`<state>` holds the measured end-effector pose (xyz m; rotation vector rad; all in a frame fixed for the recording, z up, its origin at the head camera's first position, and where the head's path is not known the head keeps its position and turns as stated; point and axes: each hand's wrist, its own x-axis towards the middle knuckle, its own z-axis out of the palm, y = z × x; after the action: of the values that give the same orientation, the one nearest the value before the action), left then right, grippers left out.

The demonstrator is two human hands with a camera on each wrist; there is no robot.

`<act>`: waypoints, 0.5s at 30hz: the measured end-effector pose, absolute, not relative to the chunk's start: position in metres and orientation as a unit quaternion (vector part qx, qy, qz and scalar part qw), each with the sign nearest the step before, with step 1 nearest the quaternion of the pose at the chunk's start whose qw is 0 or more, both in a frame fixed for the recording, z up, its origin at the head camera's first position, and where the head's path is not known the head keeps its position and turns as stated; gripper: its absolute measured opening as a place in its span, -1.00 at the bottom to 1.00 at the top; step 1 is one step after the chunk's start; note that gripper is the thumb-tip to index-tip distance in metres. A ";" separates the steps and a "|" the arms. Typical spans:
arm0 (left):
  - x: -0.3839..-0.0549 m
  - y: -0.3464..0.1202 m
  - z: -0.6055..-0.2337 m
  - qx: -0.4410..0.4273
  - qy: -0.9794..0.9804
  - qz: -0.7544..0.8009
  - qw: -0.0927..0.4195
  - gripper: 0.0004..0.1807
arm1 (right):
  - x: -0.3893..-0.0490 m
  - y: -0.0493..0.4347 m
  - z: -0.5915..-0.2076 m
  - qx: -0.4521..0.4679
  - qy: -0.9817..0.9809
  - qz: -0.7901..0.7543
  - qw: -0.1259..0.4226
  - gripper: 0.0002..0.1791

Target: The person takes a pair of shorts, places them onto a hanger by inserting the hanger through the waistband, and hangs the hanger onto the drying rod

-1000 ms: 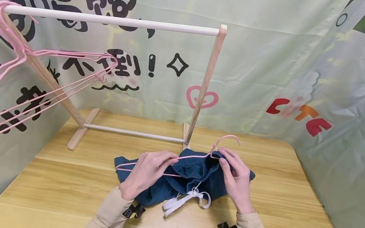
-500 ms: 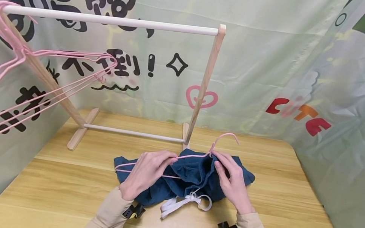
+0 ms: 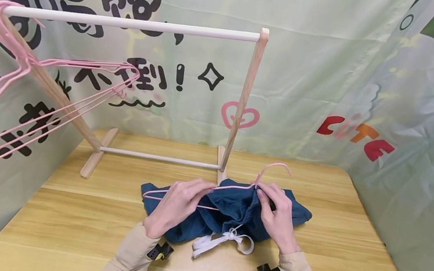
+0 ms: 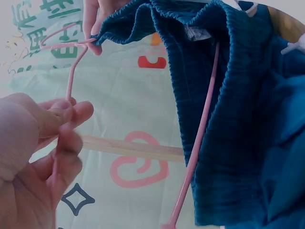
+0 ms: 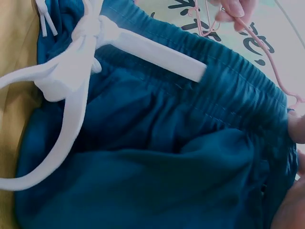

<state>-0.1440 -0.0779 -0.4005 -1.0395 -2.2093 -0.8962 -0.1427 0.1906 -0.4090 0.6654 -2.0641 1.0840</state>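
Dark blue drawstring shorts (image 3: 233, 205) are bunched over the table, with a pink hanger (image 3: 258, 176) partly inside the waistband. My left hand (image 3: 182, 201) pinches the hanger's left arm between thumb and fingers. Near the base of the hook, my right hand (image 3: 277, 215) pinches the edge of the waistband. In the left wrist view, the hanger's bottom bar (image 4: 206, 114) runs into the open elastic waistband (image 4: 243, 95). The hanger's right arm is hidden by cloth and the right hand. A white drawstring (image 5: 152, 55) tied in a bow hangs at the front.
Behind the shorts stands a rack with a white top rail (image 3: 133, 24) and wooden posts (image 3: 242, 102). Several pink hangers (image 3: 27, 60) hang at its left end. A printed cloth backdrop (image 3: 310, 74) encloses the wooden table (image 3: 349, 251).
The hanger and shorts shifted slightly left, then right, ending a little right of where they were. My right fingers moved left along the waistband towards the hook's base. My left hand keeps its pinch.
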 end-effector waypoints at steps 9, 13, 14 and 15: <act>-0.145 -0.076 -0.397 -0.443 -0.780 -0.349 0.272 -0.66 | -0.141 0.193 -0.410 0.202 -0.792 0.432 0.381 -0.75; -0.142 -0.075 -0.395 -0.465 -0.767 -0.364 0.253 -0.71 | -0.142 0.194 -0.406 0.190 -0.772 0.454 0.403 -0.73; -0.141 -0.075 -0.395 -0.466 -0.770 -0.368 0.235 -0.73 | -0.143 0.195 -0.405 0.188 -0.765 0.461 0.408 -0.73; -0.140 -0.075 -0.395 -0.466 -0.775 -0.370 0.215 -0.74 | -0.143 0.195 -0.404 0.186 -0.758 0.469 0.412 -0.72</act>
<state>-0.1402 -0.0746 -0.3953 -1.2926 -2.1483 -1.0251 -0.1429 0.1948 -0.4041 0.4686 -1.9076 1.1795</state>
